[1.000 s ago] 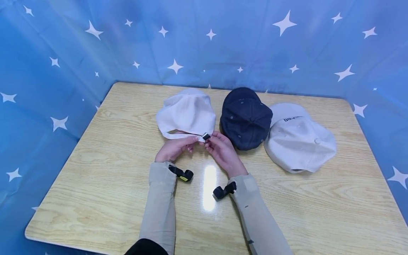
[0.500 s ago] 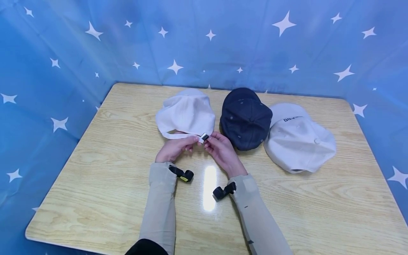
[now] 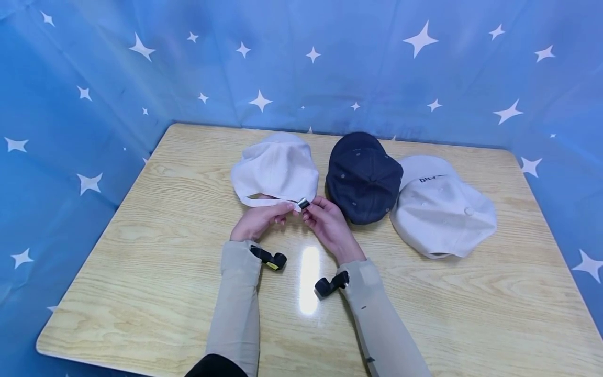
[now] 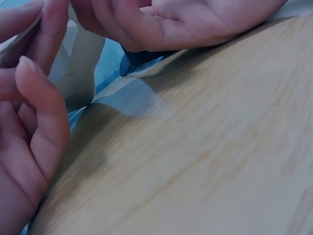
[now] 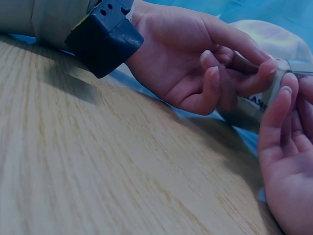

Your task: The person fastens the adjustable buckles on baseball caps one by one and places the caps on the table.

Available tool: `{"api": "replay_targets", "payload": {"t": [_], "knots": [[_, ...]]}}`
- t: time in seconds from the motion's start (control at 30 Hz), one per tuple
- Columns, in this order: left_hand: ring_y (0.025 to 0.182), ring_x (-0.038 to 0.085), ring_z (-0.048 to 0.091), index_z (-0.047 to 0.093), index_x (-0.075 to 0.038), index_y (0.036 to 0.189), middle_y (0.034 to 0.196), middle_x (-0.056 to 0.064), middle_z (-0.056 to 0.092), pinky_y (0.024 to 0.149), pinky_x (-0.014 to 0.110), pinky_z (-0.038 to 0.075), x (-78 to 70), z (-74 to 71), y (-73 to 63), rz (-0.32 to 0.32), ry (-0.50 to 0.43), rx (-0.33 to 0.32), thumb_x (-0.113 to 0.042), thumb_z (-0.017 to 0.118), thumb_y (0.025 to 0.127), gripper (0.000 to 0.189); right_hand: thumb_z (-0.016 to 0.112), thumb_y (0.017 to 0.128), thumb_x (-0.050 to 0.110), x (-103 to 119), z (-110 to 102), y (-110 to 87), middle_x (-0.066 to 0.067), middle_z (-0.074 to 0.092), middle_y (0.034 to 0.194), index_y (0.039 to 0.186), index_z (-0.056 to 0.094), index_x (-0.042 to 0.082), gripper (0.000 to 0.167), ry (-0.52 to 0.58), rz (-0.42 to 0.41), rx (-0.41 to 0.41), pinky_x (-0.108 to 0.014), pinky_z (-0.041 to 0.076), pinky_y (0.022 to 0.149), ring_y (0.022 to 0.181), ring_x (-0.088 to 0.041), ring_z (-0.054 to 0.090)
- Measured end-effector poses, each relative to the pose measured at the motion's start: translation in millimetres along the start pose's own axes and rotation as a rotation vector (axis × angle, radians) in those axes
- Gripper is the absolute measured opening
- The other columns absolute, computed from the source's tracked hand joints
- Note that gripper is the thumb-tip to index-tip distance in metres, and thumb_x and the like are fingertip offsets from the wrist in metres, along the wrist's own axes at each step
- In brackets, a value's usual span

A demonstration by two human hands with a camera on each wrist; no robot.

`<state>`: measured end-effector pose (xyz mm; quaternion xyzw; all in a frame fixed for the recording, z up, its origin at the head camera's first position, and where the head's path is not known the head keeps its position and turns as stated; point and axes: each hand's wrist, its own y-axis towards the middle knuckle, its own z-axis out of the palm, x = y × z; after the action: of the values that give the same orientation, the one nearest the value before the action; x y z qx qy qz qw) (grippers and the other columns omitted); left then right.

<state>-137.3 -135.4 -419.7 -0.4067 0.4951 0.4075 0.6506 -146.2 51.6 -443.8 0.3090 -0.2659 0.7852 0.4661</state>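
Note:
A white baseball cap [image 3: 275, 165] lies at the back of the table, its strap opening facing me. My left hand [image 3: 259, 221] pinches the white back strap [image 3: 264, 202] close to its right end, thumb on top. On that end sits a shiny metal buckle [image 3: 303, 203], which my right hand [image 3: 331, 225] pinches between thumb and fingers. Both sets of fingertips are close together at the buckle. In the right wrist view the left hand [image 5: 181, 58] reaches the strap from the left, with the right hand [image 5: 293, 176] opposite it.
A navy cap [image 3: 365, 178] stands just right of the white one. Beyond it lies an off-white cap [image 3: 445, 209] with dark lettering, against the navy cap's side. The wooden table [image 3: 141, 283] is bordered by a blue star-patterned curtain [image 3: 301, 73].
The metal buckle has shifted and tilted slightly between the fingertips. Both hands and all the caps otherwise stay in place.

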Motion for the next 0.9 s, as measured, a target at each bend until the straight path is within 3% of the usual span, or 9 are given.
{"api": "replay_targets", "payload": {"t": [0.2, 0.43, 0.57, 0.7, 0.9], "knots": [[0.058, 0.018, 0.048, 0.065, 0.002, 0.089, 0.091, 0.035, 0.053, 0.055, 0.031, 0.044, 0.1, 2.0, 0.8, 0.011, 0.016, -0.005, -0.016, 0.063, 0.084, 0.018, 0.053, 0.087, 0.0, -0.6, 0.2, 0.5, -0.006, 0.061, 0.078, 0.084, 0.056, 0.005, 0.006, -0.016, -0.01, 0.007, -0.021, 0.047, 0.061, 0.067, -0.013, 0.058], [0.057, 0.017, 0.046, 0.065, 0.002, 0.09, 0.09, 0.031, 0.058, 0.054, 0.03, 0.044, 7.1, -2.6, 3.1, 0.037, -0.014, 0.026, -0.012, 0.058, 0.087, 0.016, 0.051, 0.087, -0.003, -1.0, 0.0, 0.8, -0.007, 0.06, 0.077, 0.084, 0.056, 0.005, 0.01, -0.014, -0.008, -0.003, -0.022, 0.047, 0.061, 0.067, -0.014, 0.058], [0.055, 0.016, 0.047, 0.064, 0.002, 0.089, 0.082, 0.023, 0.06, 0.053, 0.029, 0.044, 14.8, -5.7, 6.2, 0.014, -0.05, 0.001, -0.013, 0.062, 0.084, 0.016, 0.049, 0.087, -0.004, -1.6, 0.0, 0.8, -0.007, 0.06, 0.077, 0.084, 0.056, 0.005, 0.011, -0.026, -0.015, 0.0, -0.022, 0.046, 0.061, 0.067, -0.013, 0.058], [0.056, 0.015, 0.049, 0.064, 0.002, 0.088, 0.08, 0.024, 0.059, 0.053, 0.028, 0.045, 18.4, -6.6, 7.6, -0.001, -0.077, -0.029, -0.017, 0.067, 0.08, 0.021, 0.048, 0.088, -0.004, -1.6, 0.4, 0.2, -0.006, 0.06, 0.076, 0.083, 0.055, 0.005, 0.012, -0.041, -0.02, -0.002, -0.022, 0.046, 0.06, 0.066, -0.013, 0.057], [0.059, 0.015, 0.049, 0.063, 0.004, 0.092, 0.085, 0.025, 0.06, 0.054, 0.027, 0.044, 19.2, -6.7, 8.0, 0.02, -0.083, -0.003, -0.017, 0.065, 0.082, 0.023, 0.048, 0.088, -0.004, -0.9, 1.3, -0.4, -0.006, 0.06, 0.077, 0.082, 0.054, 0.005, 0.013, -0.04, -0.012, -0.017, -0.022, 0.046, 0.06, 0.066, -0.013, 0.057]]}}
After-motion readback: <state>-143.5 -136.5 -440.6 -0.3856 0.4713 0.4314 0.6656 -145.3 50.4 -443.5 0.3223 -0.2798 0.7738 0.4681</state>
